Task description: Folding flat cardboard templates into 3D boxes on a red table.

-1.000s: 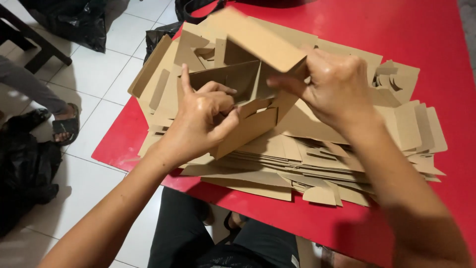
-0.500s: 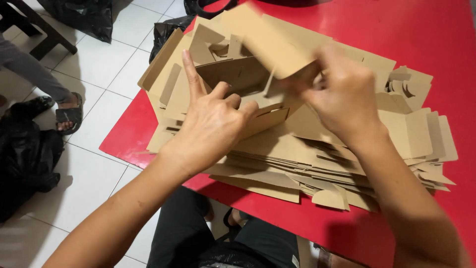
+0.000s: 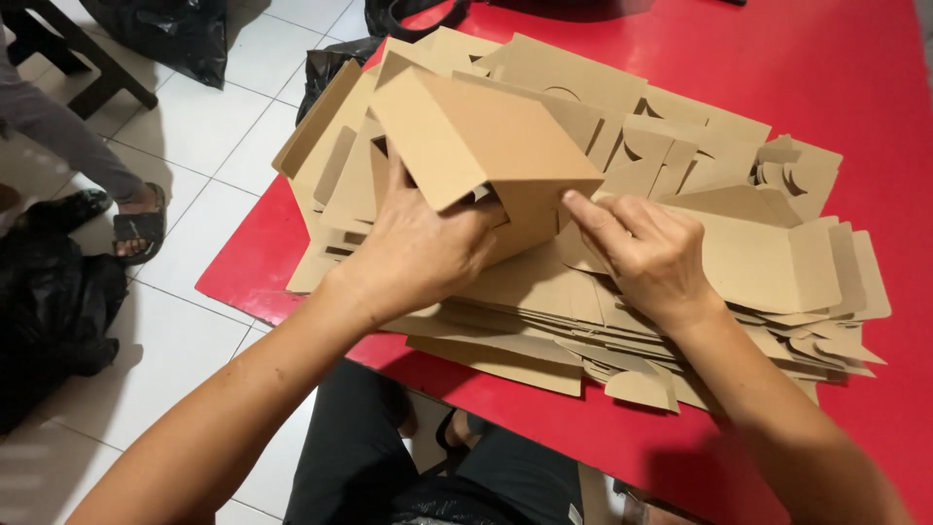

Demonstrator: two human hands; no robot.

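A folded brown cardboard box (image 3: 486, 146) rests tilted on top of a wide stack of flat cardboard blanks (image 3: 748, 253) on a red table (image 3: 826, 68). My left hand (image 3: 418, 253) grips the box from below at its near side, thumb up along the left wall. My right hand (image 3: 646, 253) presses its fingertips against the box's right lower corner, where a flap meets the wall. The inside of the box is hidden.
To the left, on a white tiled floor (image 3: 224, 117), another person's leg and sandalled foot (image 3: 136, 224) stand beside black bags (image 3: 49, 311). A dark stool leg (image 3: 107, 83) and another black bag (image 3: 175, 34) lie further back. My knees sit under the table's near edge.
The box was open-topped with flaps loose; now it is turned over with a closed face up. Both hands shifted from folding flaps to pressing the box's lower side.
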